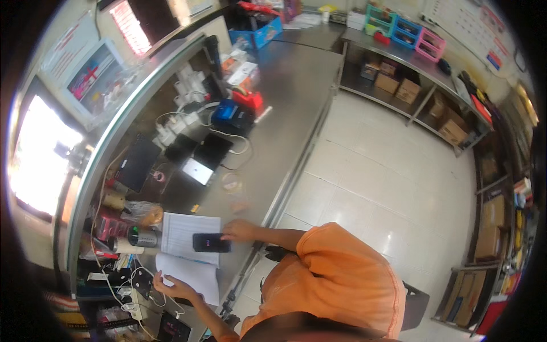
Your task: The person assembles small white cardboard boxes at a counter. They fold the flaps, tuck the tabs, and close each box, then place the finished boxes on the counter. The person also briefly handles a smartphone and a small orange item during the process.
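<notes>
A black smartphone (209, 243) with a small purple mark lit on its dark screen is over the open notebook (191, 225). My right hand (240, 230) has its fingers closed at the phone's right end. Whether the phone rests on the page or is raised slightly is hard to tell. Over the notebook's nearer page, my left hand (174, 286) has its fingers apart and bent, with nothing visible in them. Beneath that palm a dark flat object is partly hidden. White cables (135, 285) run beside the left hand.
A metal counter (285, 91) carries a blue-black device (232, 115), a red tape dispenser (248, 100), a white phone (198, 170) and a dark tablet (138, 162). A glass panel (122, 108) borders its far side. Shelving with cardboard boxes (408, 91) stands across the tiled floor.
</notes>
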### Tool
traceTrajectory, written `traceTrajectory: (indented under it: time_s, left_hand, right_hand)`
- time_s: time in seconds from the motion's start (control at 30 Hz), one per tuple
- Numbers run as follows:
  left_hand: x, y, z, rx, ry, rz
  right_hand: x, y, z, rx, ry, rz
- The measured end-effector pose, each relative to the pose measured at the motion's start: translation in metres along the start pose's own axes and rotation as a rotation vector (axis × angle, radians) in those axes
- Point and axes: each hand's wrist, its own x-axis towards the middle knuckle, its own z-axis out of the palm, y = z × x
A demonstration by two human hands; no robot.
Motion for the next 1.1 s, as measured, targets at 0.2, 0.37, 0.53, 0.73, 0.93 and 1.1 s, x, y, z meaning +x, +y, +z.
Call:
traceTrajectory:
  time_s: [0.2, 0.37, 0.53, 0.73, 0.93, 1.1]
  left_hand:
    - [-0.135, 0.088, 0.013, -0.246, -0.226, -0.074]
    - [-0.227, 0.205, 0.037, -0.486, -0.473, -0.039]
    - [-0.23, 0.269, 0.098, -0.583, -0.686, 0.047]
    - [-0.231, 0.362, 0.271, -0.633, -0.625, 0.041]
    - [-0.252, 0.56, 0.408, -0.908, -0.807, -0.033]
    - [-0.262, 0.683, 0.464, -0.929, -0.925, 0.015]
  right_hand:
    - [-0.227, -0.022, -0.028, -0.147, -0.143, 0.117]
    - [-0.528, 0.054, -0.056, -0.278, -0.275, 1.341]
    - [-0.699, 0.038, -0.079, -0.199, 0.057, 1.993]
    - [-0.714, 0.064, -0.052, 0.23, 0.101, 1.935]
    - [-0.746, 0.112, -0.147, 0.146, -0.334, 1.7]
    - [-0.778, 0.226, -0.323, 0.217, 0.235, 1.691]
